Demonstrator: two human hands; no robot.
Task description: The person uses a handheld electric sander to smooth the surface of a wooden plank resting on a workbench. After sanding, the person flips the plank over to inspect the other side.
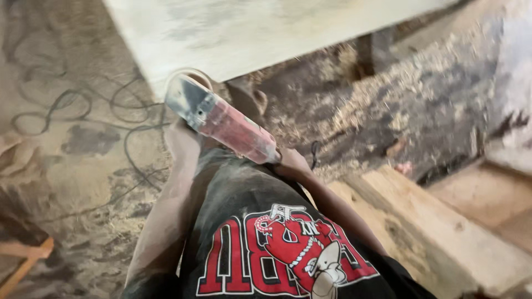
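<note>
Head view: hands (291, 161) half-hidden behind blurred red grinder (224, 123)

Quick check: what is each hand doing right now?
Left hand: on the front of the red power tool, mostly hidden behind it; grip cannot be told.
Right hand: closed on the tool's rear end.

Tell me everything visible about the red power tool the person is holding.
The angle grinder has a dusty red body that looks like plastic and a grey metal head with a round disc at its upper left end, close against the edge of the pale board. It lies slanted, head up-left, tail down-right. The right hand grips its tail end; the left hand sits under the head, largely hidden. Motion blur hides finer detail.
</note>
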